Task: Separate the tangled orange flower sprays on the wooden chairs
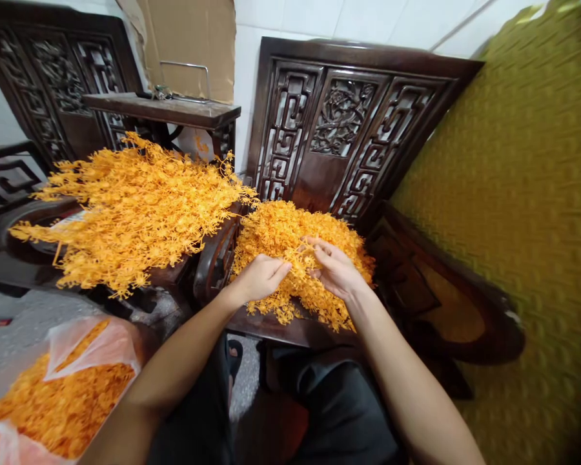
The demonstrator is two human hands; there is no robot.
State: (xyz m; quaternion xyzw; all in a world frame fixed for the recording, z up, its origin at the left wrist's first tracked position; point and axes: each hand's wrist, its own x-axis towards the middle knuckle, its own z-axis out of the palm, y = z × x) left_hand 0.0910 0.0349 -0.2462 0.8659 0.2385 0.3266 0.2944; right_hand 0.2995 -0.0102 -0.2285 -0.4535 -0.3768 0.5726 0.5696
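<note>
A heap of orange plastic sprigs [281,232] lies on the seat of a dark carved wooden chair [341,123] in front of me. My left hand [261,276] and my right hand [336,268] both reach into the near side of this heap. Between them they pinch one orange sprig [300,255], the left hand's fingers closed on its left end, the right hand's on its right end. A larger, spread-out pile of the same orange sprigs [130,206] covers the seat to the left.
A clear plastic bag of orange pieces [62,394] sits on the floor at lower left. A yellow-green quilted surface [523,213] fills the right side. A small dark side table [169,110] and cardboard [188,39] stand behind the left pile.
</note>
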